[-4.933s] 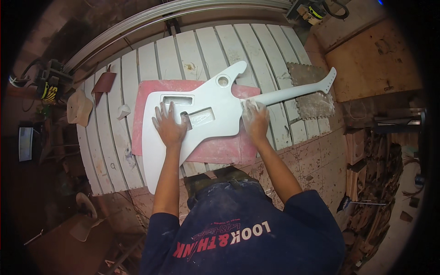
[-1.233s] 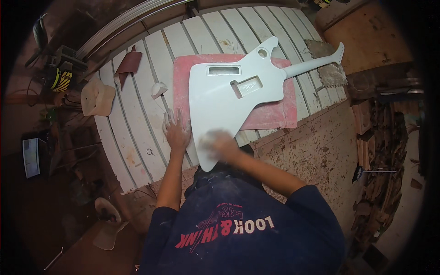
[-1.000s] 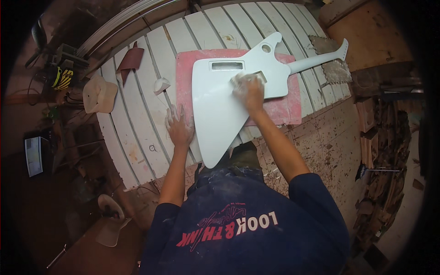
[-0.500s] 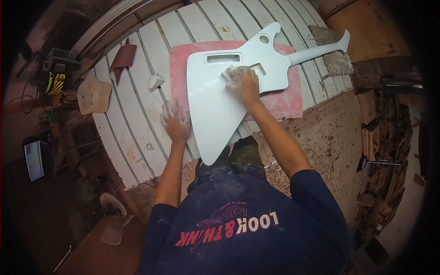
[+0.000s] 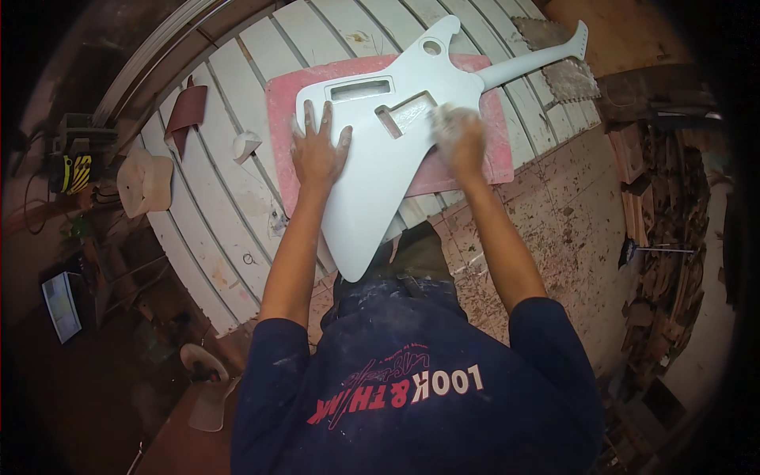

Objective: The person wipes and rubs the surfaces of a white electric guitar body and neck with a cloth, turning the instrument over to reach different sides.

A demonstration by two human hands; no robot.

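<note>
A white, angular electric guitar [image 5: 368, 170] with its neck attached lies across a pink mat [image 5: 283, 150]. Its cut-out cavities and a round hole face up, and the neck points to the far right. My left hand [image 5: 318, 150] rests flat on the left part of the body, fingers spread and dusted white. At the body's right edge, below the neck joint, my right hand [image 5: 461, 146] is bent around a small pale pad [image 5: 446, 120]. Motion blurs these fingers, and the pad's exact kind cannot be made out.
The mat lies on a white slatted table [image 5: 214, 190]. Left of it are a reddish-brown curled sheet [image 5: 187, 119], a small white roll-like piece [image 5: 245, 146] and a beige cap [image 5: 145, 182]. Wood pieces [image 5: 673, 261] are stacked at the right, and a lit screen [image 5: 62, 306] stands at the left.
My left hand has moved from the table beside the guitar up onto its body. My right hand has slid right from the middle cavity to the body's edge, uncovering that cavity.
</note>
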